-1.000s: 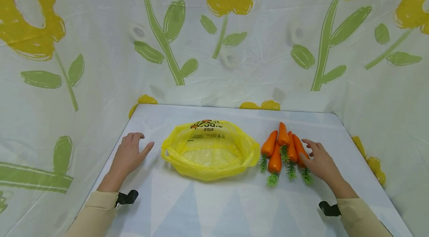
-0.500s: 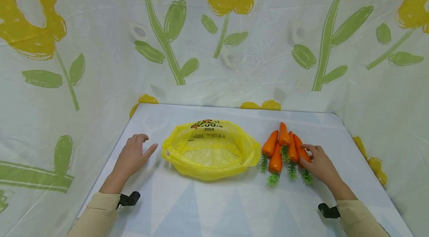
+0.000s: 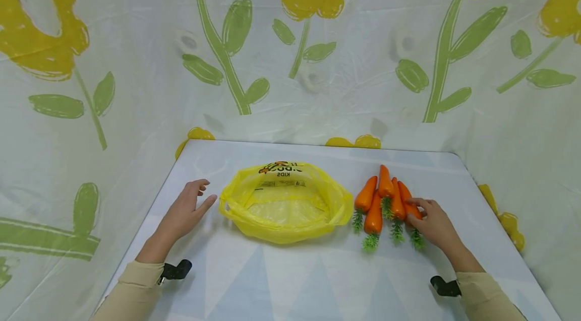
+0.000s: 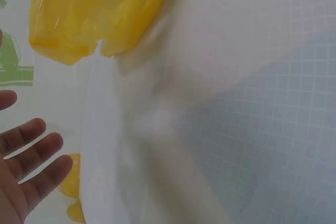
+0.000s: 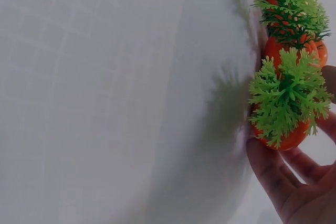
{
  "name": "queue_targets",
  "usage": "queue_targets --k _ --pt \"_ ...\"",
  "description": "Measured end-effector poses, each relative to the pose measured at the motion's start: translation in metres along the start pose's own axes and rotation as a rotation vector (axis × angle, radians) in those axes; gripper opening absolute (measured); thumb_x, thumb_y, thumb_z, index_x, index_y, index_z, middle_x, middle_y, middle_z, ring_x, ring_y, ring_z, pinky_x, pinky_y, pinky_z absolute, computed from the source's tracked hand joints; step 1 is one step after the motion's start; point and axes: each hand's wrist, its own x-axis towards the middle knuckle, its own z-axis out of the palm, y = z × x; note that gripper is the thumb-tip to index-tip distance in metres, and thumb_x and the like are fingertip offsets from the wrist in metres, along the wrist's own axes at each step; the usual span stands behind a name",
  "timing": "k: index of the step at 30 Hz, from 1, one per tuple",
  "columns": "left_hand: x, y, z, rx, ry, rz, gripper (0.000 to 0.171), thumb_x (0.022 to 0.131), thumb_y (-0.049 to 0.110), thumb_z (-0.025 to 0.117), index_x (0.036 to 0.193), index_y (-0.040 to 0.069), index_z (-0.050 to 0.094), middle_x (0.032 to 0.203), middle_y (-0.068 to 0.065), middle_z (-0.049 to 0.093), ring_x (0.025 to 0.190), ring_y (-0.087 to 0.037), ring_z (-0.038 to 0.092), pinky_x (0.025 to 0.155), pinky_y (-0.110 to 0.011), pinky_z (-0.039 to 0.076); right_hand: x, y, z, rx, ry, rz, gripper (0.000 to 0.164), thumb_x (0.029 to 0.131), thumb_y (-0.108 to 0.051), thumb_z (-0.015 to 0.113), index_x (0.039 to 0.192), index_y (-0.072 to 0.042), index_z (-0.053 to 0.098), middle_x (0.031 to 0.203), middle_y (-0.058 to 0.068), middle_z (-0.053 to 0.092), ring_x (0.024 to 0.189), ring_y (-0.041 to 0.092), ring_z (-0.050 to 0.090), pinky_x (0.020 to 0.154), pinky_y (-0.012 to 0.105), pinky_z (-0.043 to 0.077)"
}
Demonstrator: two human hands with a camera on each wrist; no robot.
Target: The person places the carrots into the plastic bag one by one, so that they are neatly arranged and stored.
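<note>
Right hand [image 3: 438,222]: pinches the end carrot [image 3: 405,193] between thumb and fingers, at three o'clock from the yellow bag [image 3: 277,234].
End carrot: lies on the table [image 3: 290,280], tip toward eleven o'clock, leafy top [image 3: 416,239] toward five.
Other four carrots [image 3: 373,216]: bunched at its nine o'clock side; dragging the end carrot sideways could set them rolling.
Left hand [image 3: 183,212]: fingers spread, holding nothing, near the bag's nine o'clock side, not touching.
Yellow bag: mouth open; its thin plastic would likely fold if knocked or snagged.
Pinch: smooth-looking carrot, so a loose hold might slip.
</note>
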Motion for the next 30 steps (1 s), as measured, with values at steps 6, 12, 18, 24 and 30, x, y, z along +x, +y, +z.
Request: queue_targets --k 6,12,18,24,30 --pt "-0.001 0.004 0.001 -0.101 -0.09 0.024 0.065 0.104 0.048 0.053 0.156 0.014 0.032 0.143 -0.025 0.047 0.117 -0.041 0.059 0.096 -0.061 0.05 -0.001 0.003 -0.001 0.006 -0.003 0.002 0.045 0.1 -0.026 0.061 0.137 -0.001 0.057 0.129 0.034 0.048 0.102 0.043 0.056 0.075 0.048 0.057" --pt "-0.001 0.007 0.003 -0.161 -0.147 0.062 0.062 0.105 0.044 0.054 0.158 0.02 0.033 0.143 -0.022 0.052 0.116 -0.037 0.063 0.096 -0.06 0.051 -0.005 0.0 -0.002 0.0 0.007 0.003 0.045 0.098 -0.025 0.062 0.136 0.0 0.058 0.125 0.033 0.051 0.1 0.042 0.057 0.074 0.047 0.056" --pt "0.002 0.012 0.006 -0.18 -0.172 0.048 0.061 0.104 0.045 0.056 0.157 0.025 0.035 0.138 -0.022 0.056 0.111 -0.033 0.067 0.092 -0.055 0.055 -0.008 -0.003 -0.005 0.003 -0.02 0.016 0.053 0.097 -0.03 0.067 0.138 0.001 0.055 0.131 0.037 0.046 0.106 0.047 0.057 0.077 0.051 0.057" --pt "0.006 0.018 0.011 -0.208 -0.211 0.003 0.06 0.103 0.047 0.056 0.156 0.024 0.037 0.141 -0.028 0.052 0.103 -0.028 0.068 0.087 -0.049 0.057 -0.01 -0.002 -0.003 0.009 -0.011 0.003 0.055 0.097 -0.031 0.068 0.139 0.001 0.055 0.131 0.036 0.047 0.106 0.047 0.057 0.079 0.052 0.057" --pt "0.008 0.023 0.017 -0.243 -0.235 -0.054 0.062 0.102 0.048 0.057 0.156 0.023 0.037 0.143 -0.031 0.046 0.089 -0.022 0.07 0.085 -0.047 0.059 -0.012 -0.001 -0.002 0.028 0.012 0.002 0.054 0.096 -0.032 0.068 0.138 0.001 0.055 0.129 0.034 0.049 0.104 0.046 0.057 0.077 0.05 0.057"
